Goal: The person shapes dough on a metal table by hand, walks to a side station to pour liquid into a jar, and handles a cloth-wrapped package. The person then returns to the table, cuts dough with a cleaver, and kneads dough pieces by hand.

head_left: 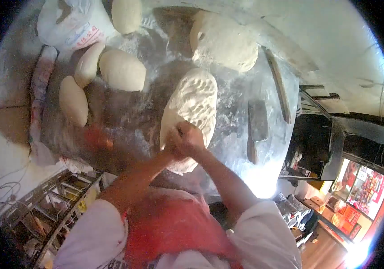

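A long, flattened slab of dough (195, 101) lies lengthwise in front of me, its upper part covered in dimples. Both my hands meet over its lower half. My right hand (191, 138) is closed, with curled fingers against the dough. Close against it is my left hand (171, 142), touching the dough too; motion blur and the other hand hide its fingers. Up and to the left are smooth dough pieces: a rounded one (122, 69), a narrow one (89, 65) and an oval one (73, 101).
A larger dough mass (225, 42) lies at the back, near another dough piece (127, 15) and a printed white sack (77, 24). To the right are a broad-bladed tool (257, 121) and a long wooden stick (278, 85). The floury worktable (232, 130) ends near my apron.
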`<state>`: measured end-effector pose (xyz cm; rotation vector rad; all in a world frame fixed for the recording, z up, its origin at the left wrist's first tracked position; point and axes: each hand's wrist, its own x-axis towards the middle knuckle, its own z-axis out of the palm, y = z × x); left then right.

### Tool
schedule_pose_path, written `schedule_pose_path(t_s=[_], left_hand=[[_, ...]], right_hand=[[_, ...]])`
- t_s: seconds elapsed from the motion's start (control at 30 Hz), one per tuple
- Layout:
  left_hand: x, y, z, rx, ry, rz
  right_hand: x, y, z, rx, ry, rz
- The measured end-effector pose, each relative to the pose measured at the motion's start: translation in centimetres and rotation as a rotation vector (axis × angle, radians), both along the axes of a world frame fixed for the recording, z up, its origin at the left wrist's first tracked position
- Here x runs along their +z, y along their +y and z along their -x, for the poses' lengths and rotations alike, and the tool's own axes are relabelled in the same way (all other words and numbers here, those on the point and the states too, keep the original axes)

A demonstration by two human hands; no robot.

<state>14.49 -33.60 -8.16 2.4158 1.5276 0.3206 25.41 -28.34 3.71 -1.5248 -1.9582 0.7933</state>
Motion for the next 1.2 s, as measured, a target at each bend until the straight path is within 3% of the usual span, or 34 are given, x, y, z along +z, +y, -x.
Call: schedule_pose_path(t_s=[0.03, 0.07, 0.1, 0.13, 0.2, 0.27, 0.3, 0.37, 0.5, 0.53, 0.6, 0.63, 0.7, 0.73, 0.8, 0.83, 0.87, 1.0, 1.07, 1.13, 1.2], left_hand=[[0.9, 1.5, 0.4, 0.001, -0.002, -0.006], [2.2, 4.1, 1.0, -0.046, -0.289, 0.235], [2.3, 6.7, 1.6, -0.088, -0.573, 0.483], [-2.3, 7.9, 0.3, 0.175, -0.929, 0.708], [0.6, 10.9, 1.2, -0.05, -0.286, -0.776], [-1.6, 11.4, 1.7, -0.009, -0.371, -0.067], [-1.1, 11.8, 1.7, -0.023, -0.366, 0.088], [1.0, 12.5, 1.5, -0.055, -0.296, 0.252], [9.6, 16.1, -0.2, -0.109, -0.105, 0.664], [9.4, 15.6, -0.6, -0.067, -0.27, 0.487], [4.1, 17.8, -3.8, 0.001, -0.361, 0.803], [0.9, 17.8, -4.6, -0.053, -0.425, 0.627], [-2.5, 17.8, -6.1, -0.075, -0.629, 0.382], [-0.6, 17.6, -5.2, -0.073, -0.44, 0.319], [-3.9, 21.2, -3.7, -0.285, -0.602, 0.915], [-8.4, 17.8, -7.4, -0.103, -0.281, 0.186], [-7.7, 17.6, -7.3, -0.109, -0.278, 0.157], [-3.5, 12.7, -7.1, -0.09, -0.179, 0.435], [-2.1, 11.5, -7.0, -0.107, -0.122, 0.587], [-1.3, 6.6, -4.0, 0.016, -0.915, 0.338], [-4.4, 7.2, -3.3, 0.0, -0.805, 0.349]], right_hand=[[1.1, 1.8, 0.0, 0.036, -0.064, 0.072], [1.6, 3.7, 0.1, 0.074, -0.125, 0.15], [1.0, 5.3, 0.4, 0.028, -0.009, -0.09], [-4.8, 6.0, 0.2, -0.048, 0.023, 0.07], [-3.4, 8.3, 0.6, 0.06, 0.066, -0.29], [-3.5, 10.8, 0.8, 0.112, 0.045, -0.32], [-3.0, 10.7, 0.6, 0.131, 0.006, -0.363], [-3.7, 11.5, 0.9, 0.102, 0.027, -0.35], [-1.2, 12.0, -0.5, 0.037, 0.065, 0.01], [-0.3, 12.9, -1.4, 0.038, 0.08, 0.157], [0.0, 14.0, -3.5, -0.047, 0.067, 0.008], [-1.9, 14.2, -4.9, -0.088, 0.018, 0.03], [-5.1, 14.9, -6.5, -0.013, 0.036, -0.298], [-5.5, 15.5, -6.5, 0.014, 0.064, -0.406], [-6.2, 16.2, -7.0, 0.061, 0.046, -0.387], [-6.5, 17.1, -7.0, 0.029, 0.059, -0.391], [-6.4, 16.5, -6.9, 0.001, 0.071, -0.371], [-2.6, 14.2, -5.9, -0.055, 0.086, -0.23], [-0.1, 10.0, -5.4, -0.145, 0.089, 0.345], [-6.2, 3.2, -4.3, -0.068, -0.066, -0.12], [-4.8, 5.6, -4.4, -0.011, -0.072, -0.214]])
